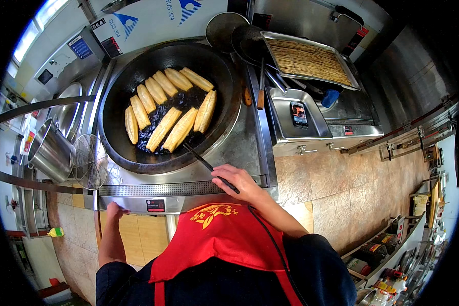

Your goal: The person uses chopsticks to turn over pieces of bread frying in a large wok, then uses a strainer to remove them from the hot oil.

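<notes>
My right hand [239, 183] grips black chopsticks [201, 158], which slant into a large black wok [116, 103]. Their far ends meet the near edge of the wok's contents, close to a long golden piece of food [180, 130]. Several such pieces lie in dark oil [172, 103]: a curved row [155, 91] along the far side and three larger ones nearer me. My left hand [116, 209] is low at the steel stove's front panel [132, 204], fingers curled. Whether it grips anything there is unclear.
Left of the wok are a round wire skimmer [88, 161] and a steel pot [51, 153]. Rightward, a phone [299, 114] lies in a steel pan [317, 128]. Beyond it, a tray [346, 78] bears rows of thin brown strips. A wooden-handled utensil [261, 97] lies between.
</notes>
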A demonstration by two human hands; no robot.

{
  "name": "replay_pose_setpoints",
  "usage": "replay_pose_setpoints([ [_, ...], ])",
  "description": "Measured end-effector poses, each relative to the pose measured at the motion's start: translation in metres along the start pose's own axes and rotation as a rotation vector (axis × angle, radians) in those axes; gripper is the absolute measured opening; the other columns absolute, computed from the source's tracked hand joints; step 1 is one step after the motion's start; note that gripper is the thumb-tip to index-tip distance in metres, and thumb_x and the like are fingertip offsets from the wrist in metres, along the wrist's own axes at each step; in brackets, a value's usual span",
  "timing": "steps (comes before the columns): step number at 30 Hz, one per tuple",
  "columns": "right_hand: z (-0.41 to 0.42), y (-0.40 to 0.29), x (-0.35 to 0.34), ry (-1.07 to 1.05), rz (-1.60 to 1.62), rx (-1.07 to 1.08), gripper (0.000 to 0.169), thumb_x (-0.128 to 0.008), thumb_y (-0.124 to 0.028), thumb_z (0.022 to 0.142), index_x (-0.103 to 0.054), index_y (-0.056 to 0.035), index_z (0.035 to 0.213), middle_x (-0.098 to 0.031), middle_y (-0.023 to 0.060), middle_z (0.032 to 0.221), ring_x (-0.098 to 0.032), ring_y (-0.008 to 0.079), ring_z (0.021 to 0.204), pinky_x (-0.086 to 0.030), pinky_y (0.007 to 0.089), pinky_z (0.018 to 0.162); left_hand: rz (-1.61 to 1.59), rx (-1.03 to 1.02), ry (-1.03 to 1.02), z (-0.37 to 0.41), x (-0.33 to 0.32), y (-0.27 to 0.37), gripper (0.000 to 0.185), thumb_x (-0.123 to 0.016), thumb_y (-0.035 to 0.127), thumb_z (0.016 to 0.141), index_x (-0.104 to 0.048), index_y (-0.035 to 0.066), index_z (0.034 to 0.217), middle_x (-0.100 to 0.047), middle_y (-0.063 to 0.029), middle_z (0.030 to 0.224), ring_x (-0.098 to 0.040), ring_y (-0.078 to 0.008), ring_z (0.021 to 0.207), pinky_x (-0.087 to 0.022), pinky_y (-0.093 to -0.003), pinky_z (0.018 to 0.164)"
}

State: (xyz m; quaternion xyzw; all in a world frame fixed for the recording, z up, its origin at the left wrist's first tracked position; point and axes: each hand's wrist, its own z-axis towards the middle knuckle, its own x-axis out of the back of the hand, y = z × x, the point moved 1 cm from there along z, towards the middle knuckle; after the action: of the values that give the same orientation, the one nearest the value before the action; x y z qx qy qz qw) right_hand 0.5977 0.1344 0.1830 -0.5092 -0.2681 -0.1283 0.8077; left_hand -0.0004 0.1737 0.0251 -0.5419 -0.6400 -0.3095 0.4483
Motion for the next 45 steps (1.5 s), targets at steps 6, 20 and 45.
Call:
replay_pose_setpoints([
  [6,0.000,0.000,0.000,0.011,-0.010,0.005,0.020,-0.060,-0.019,0.091,-0.063,-0.0039,0.104,-0.063,0.0151,0.107,-0.064,0.0340,0.091,-0.054,0.0402,0.077,0.036,0.029,-0.106,0.011,-0.004,-0.002,0.065,-0.094,0.044,0.045,-0.068,-0.004,0.080,-0.069,-0.0206,0.088,-0.068,-0.0358,0.082,-0.054,-0.0425,0.072],
  [20,-0.001,0.000,0.000,-0.001,-0.007,-0.016,0.020,-0.060,-0.019,0.092,-0.063,-0.0037,0.105,-0.063,0.0160,0.108,-0.064,0.0345,0.093,-0.054,0.0401,0.078,-0.017,0.032,-0.044,-0.002,0.007,0.007,0.050,-0.093,0.044,0.048,-0.073,0.004,0.072,-0.071,-0.0173,0.082,-0.069,-0.0325,0.078,-0.054,-0.0406,0.073],
  [45,-0.001,-0.002,0.002,-0.033,-0.003,-0.042,0.020,-0.060,-0.019,0.091,-0.063,-0.0031,0.104,-0.063,0.0162,0.109,-0.063,0.0352,0.097,-0.053,0.0401,0.081,0.078,0.046,-0.069,0.016,-0.013,-0.006,0.071,-0.093,0.047,0.045,-0.067,-0.006,0.084,-0.069,-0.0218,0.093,-0.067,-0.0362,0.088,-0.054,-0.0431,0.076],
])
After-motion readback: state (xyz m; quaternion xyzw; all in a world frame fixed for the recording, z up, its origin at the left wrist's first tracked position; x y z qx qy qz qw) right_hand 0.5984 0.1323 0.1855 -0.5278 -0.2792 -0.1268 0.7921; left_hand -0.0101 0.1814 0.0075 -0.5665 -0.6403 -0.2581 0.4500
